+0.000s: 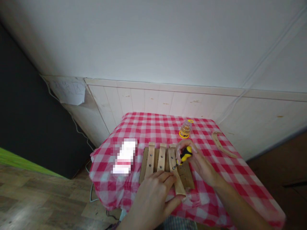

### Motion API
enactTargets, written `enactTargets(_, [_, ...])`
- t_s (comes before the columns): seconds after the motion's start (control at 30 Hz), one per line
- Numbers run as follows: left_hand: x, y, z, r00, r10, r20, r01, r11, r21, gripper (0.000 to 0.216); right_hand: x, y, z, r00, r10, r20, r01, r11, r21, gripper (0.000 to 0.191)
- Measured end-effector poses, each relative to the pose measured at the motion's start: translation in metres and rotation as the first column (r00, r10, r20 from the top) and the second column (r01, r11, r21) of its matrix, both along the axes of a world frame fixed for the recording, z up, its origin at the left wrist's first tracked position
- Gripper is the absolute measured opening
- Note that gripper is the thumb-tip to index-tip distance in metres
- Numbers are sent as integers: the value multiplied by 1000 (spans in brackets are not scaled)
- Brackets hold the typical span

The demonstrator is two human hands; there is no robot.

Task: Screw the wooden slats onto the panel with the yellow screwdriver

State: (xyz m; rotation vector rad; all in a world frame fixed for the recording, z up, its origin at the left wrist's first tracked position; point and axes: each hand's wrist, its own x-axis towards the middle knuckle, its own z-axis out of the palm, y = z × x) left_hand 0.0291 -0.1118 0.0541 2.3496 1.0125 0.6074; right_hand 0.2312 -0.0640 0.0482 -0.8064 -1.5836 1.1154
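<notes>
A yellow and black screwdriver [185, 154] is gripped in my right hand [200, 164], its tip slanting down to a screw on the right-hand wooden strip [179, 185]. My left hand [155, 190] lies over the lower part of the strips, fingers across and thumb at the near end of the right-hand one, holding it. Two more pale strips, the left one [150, 158] and the middle one [161, 155], lie beside it, each with two dark screws showing. All three lie on a brown board [189, 175]. My left hand hides parts of their near ends.
Behind my right hand stands a clear bit case [185, 129] with a yellow base. A curved wooden piece [222, 145] lies at the right edge of the checked tablecloth [153, 126]. A blurred white item [126, 156] lies left of the board. The wall rises behind the table.
</notes>
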Motion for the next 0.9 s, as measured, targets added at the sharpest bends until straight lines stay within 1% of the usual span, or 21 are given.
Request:
enactTargets(0.13, [1, 0, 0, 1000, -2, 1, 2, 1000, 13, 31, 3, 1, 10, 990, -1, 144, -21, 988, 151, 38])
enactTargets(0.2, [1, 1, -1, 1000, 1, 4, -1, 1000, 13, 32, 0, 0, 17, 979, -30, 202, -15, 976, 217, 35])
enactTargets(0.33, [2, 1, -5, 1000, 19, 19, -20, 1000, 15, 30, -12, -4, 24, 974, -117, 192, 64, 962, 265, 26])
enactTargets(0.4, [2, 1, -5, 999, 21, 27, -22, 1000, 20, 29, -17, -6, 24, 979, -106, 175, 64, 971, 228, 26])
enactTargets(0.47, [2, 1, -5, 999, 19, 30, -19, 1000, 21, 29, -21, -6, 20, 989, -71, 128, 50, 987, 155, 26])
enactTargets(0.6, [2, 1, -5, 999, 26, 22, -26, 1000, 16, 32, -22, -4, 10, 996, -24, -90, 27, 999, 24, 29])
enactTargets(0.67, [2, 1, -4, 1000, 27, 13, -27, 1000, 15, 32, -21, -3, 9, 978, 19, -209, -25, 999, -26, 36])
enactTargets(0.73, [2, 1, -4, 1000, 27, 7, -27, 1000, 14, 33, -18, -3, 10, 955, 80, -285, -110, 990, -89, 41])
enactTargets(0.8, [2, 1, -4, 1000, 26, 6, -26, 1000, 18, 32, -14, -3, 11, 945, 124, -303, -172, 976, -137, 41])
enactTargets(0.83, [2, 1, -4, 1000, 26, 6, -26, 999, 22, 32, -11, -2, 12, 949, 134, -285, -181, 973, -144, 39])
enactTargets(0.9, [2, 1, -4, 1000, 28, 3, -28, 999, 29, 32, -4, -1, 12, 970, 139, -198, -162, 981, -106, 36])
